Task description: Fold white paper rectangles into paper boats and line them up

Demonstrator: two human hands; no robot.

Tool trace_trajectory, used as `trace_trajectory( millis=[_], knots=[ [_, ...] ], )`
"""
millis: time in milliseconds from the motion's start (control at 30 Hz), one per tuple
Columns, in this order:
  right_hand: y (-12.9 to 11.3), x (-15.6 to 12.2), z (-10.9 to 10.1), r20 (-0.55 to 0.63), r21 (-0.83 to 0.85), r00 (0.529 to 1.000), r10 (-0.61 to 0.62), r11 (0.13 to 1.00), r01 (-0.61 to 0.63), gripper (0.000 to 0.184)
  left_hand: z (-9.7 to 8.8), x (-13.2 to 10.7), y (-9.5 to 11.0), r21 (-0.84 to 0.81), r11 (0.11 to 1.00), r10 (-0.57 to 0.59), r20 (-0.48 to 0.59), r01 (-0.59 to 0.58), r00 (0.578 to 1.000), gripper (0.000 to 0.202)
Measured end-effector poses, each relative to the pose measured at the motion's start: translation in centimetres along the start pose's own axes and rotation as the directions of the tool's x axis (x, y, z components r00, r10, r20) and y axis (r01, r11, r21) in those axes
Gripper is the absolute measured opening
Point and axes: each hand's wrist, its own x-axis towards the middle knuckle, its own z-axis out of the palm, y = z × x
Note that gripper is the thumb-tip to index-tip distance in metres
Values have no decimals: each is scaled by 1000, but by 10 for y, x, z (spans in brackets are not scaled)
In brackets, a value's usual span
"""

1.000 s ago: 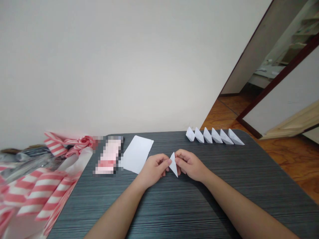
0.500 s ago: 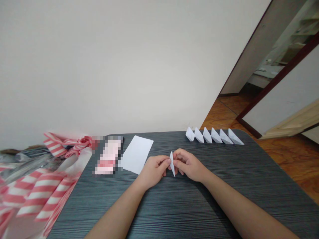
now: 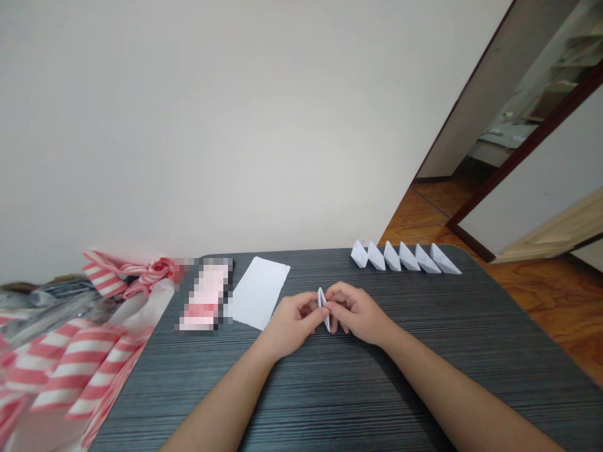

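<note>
Between my two hands stands a small folded white paper boat (image 3: 322,297), narrow and pointed at both ends, with a thin gap along its top. My left hand (image 3: 294,321) pinches its left side with thumb and fingers. My right hand (image 3: 354,311) is closed on its right side, the thumb near the left thumb at the middle. Part of the paper is hidden behind the fingers. Beyond my right hand, several similar folded paper boats (image 3: 392,256) stand in a slanting row near the table's far edge.
White paper sheets (image 3: 260,292) lie left of my hands. Beside them is a pixelated pink-and-white object (image 3: 207,295). The dark wood-grain table (image 3: 320,402) meets a pale wall (image 3: 235,125). Red-and-white striped bags (image 3: 80,358) are piled at the left; a doorway is at the right.
The held paper boat has tilted slightly left and its top has spread into a narrow gap. My left thumb has moved right, close to the right thumb.
</note>
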Motion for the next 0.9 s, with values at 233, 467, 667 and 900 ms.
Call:
trace_trajectory(
  millis=[233, 467, 667, 900],
  knots=[
    [4, 2, -3, -71, -90, 997, -39, 995, 32, 28, -2, 1, -5, -174, 985, -29, -62, 18, 998, 38],
    [3, 3, -7, -90, -112, 990, -108, 989, 98, 28, -4, 3, -10, -266, 964, -9, -68, -10, 998, 36],
    [4, 2, -8, -79, -125, 974, -211, 972, 200, 25, -6, 3, -10, -312, 950, -27, -85, -1, 996, 38],
    [3, 1, -9, -41, -179, 967, -250, 954, 239, 24, -3, 5, -6, -182, 982, -54, -53, 44, 997, 30]
  ],
)
